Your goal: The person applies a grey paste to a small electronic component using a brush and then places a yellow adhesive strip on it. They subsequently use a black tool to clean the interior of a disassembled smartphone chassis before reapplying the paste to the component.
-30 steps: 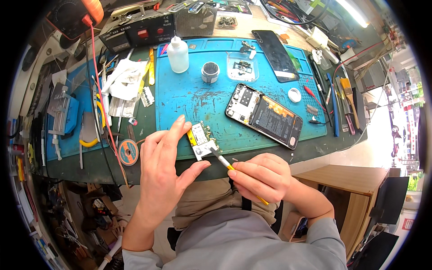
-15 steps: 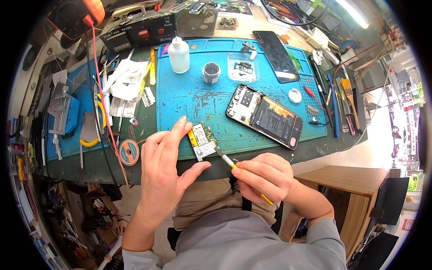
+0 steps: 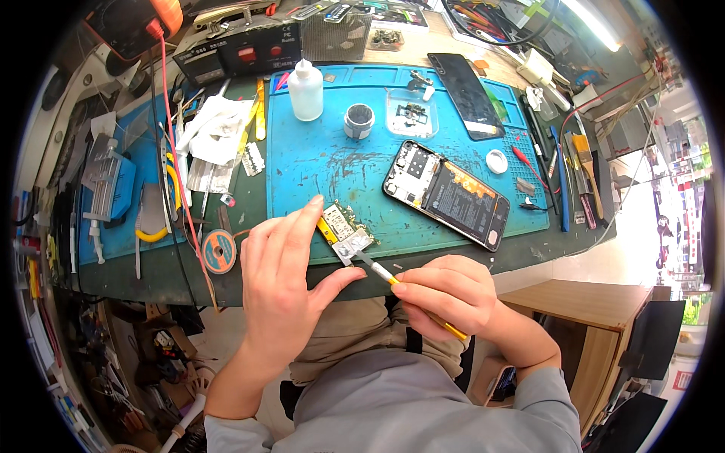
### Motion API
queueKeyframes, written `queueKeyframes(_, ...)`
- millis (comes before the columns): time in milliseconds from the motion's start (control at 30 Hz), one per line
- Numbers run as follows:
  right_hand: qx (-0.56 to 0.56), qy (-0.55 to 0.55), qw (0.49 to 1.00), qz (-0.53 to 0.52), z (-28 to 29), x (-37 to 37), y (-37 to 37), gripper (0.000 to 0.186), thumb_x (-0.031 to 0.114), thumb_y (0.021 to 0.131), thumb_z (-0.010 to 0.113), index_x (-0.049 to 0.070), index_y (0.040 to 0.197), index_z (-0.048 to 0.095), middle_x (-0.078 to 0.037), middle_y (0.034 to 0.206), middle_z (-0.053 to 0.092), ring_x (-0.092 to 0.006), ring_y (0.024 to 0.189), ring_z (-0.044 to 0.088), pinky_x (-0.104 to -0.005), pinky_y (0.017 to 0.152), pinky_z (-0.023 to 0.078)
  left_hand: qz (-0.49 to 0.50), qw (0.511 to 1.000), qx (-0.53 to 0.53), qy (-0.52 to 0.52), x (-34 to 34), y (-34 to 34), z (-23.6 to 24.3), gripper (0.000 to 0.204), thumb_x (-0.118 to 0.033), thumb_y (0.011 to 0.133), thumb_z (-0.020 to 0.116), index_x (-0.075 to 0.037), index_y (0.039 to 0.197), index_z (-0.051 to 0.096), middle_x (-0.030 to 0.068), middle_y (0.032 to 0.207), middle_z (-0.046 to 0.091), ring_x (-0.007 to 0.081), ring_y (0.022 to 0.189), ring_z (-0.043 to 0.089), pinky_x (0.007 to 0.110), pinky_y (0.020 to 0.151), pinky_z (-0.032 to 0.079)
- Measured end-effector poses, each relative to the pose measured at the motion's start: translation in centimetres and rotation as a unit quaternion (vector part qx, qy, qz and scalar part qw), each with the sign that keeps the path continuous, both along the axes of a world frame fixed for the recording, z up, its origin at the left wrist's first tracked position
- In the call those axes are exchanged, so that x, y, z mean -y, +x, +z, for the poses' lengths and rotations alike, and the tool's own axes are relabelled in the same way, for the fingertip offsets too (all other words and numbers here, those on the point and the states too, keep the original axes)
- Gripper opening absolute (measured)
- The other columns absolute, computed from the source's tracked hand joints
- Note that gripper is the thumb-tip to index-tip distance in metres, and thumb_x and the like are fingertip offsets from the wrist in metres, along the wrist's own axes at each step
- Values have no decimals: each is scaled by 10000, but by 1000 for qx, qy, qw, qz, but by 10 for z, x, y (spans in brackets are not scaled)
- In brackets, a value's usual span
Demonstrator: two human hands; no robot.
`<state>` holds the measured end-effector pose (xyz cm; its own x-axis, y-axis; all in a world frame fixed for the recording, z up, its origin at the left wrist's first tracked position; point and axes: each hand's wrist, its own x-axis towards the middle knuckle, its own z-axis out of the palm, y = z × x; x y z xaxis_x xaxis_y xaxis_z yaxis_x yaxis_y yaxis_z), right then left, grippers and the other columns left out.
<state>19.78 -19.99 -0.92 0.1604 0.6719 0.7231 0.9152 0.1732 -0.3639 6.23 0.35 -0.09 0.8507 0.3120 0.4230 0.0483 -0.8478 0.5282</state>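
Left hand (image 3: 283, 283) spread around a small circuit board (image 3: 346, 231), forefinger at its far end, thumb at its near end, pinning it at the front edge of the blue mat (image 3: 317, 162). Right hand (image 3: 445, 291) closed on a yellow-handled knife (image 3: 393, 280), blade tip touching the board's near corner. Opened phone (image 3: 447, 193) lying to the right, well apart. Solder spool (image 3: 219, 251) just left of the left hand.

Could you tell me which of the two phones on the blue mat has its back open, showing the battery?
The nearer phone, lying mid-mat: its battery and inner parts are exposed. The black phone at the mat's far edge shows only a smooth dark face.
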Motion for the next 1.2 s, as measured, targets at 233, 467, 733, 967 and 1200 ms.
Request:
queueKeyframes(233,16,-29,999,4,3,-4,1,334,16,733,826,26,1061,770,-64,962,741,-176,692,670,-282,582,539,4,1000,-4,-1,1,1,2,884,-270,680,934,-9,1440,566,97,1246,690,301,1130,588,436,994,475)
queueKeyframes(467,26,-32,999,0,2,-2,0,341,8,717,813,23,1055,765,-61,959,740,-173,690,666,-277,575,528,6,1000,-2,-2,1,1,1,891,-273,678,936,-10,1444,563,93,1239,695,297,1128,590,435,992,477)
queueKeyframes(733,33,-16,999,2,-1,0,0,320,-6,712,795,21,1029,762,-64,941,737,-172,689,663,-279,580,535,1,1000,2,5,-1,1,1,876,-328,693,918,16,1420,571,99,1251,675,295,1107,588,419,964,468)
queueKeyframes(967,42,-18,999,3,1,-1,1,322,-11,696,787,20,1016,764,-67,918,738,-177,677,663,-275,590,554,4,1000,0,1,0,1,1,871,-327,690,919,5,1419,576,106,1244,674,298,1106,586,424,965,468)
queueKeyframes(1200,2,3,1000,1,0,2,0,349,-27,677,767,12,1024,759,-80,911,742,-182,671,669,-276,584,560,13,1000,-4,5,1,1,1,879,-344,685,918,8,1415,577,104,1237,636,313,1091,570,429,954,465)
